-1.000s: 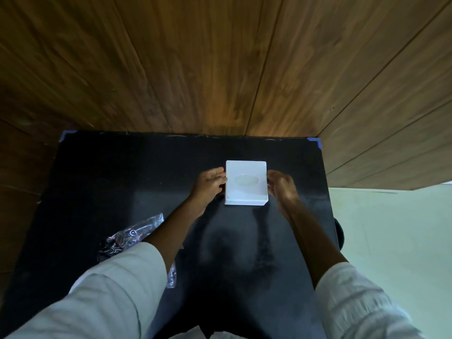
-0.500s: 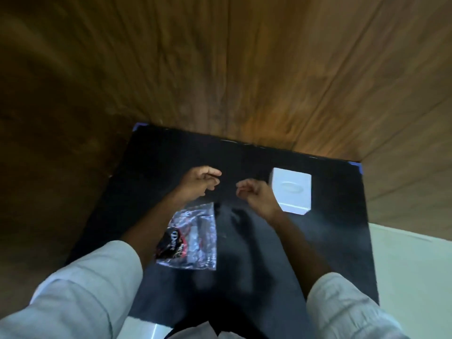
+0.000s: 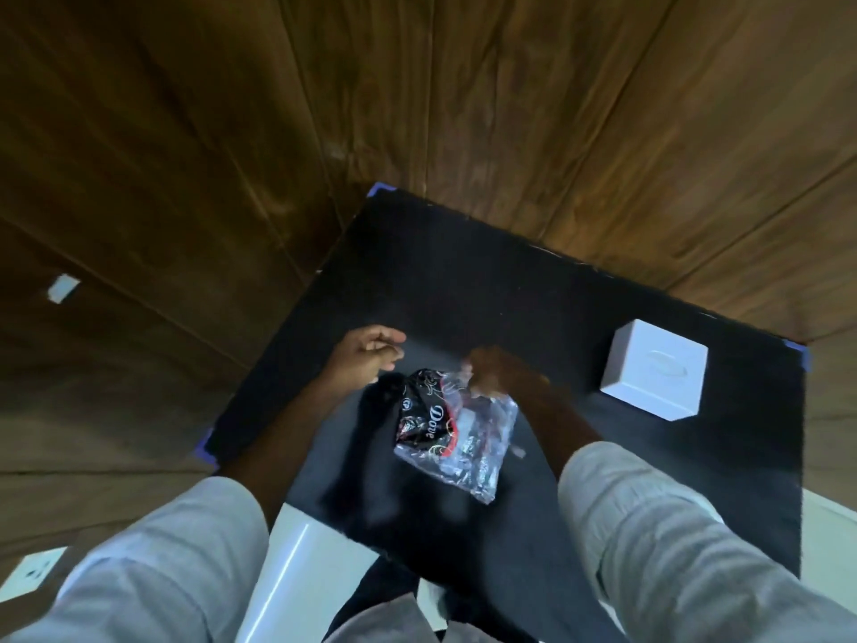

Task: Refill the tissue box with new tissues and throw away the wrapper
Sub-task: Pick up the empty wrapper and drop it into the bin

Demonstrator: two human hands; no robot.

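Black tabletop [image 3: 533, 290]: right hand [image 3: 498, 369] grips wrapper [image 3: 457, 431], tissue box [image 3: 654, 375] well apart.

Black table [image 3: 463, 290]: white tissue box [image 3: 654, 375], clear wrapper [image 3: 457, 433].

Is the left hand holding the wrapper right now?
No, the left hand is apart from the wrapper; the right hand grips its top edge.

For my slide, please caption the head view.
Right hand grips clear plastic wrapper above black table; white square tissue box stands aside.
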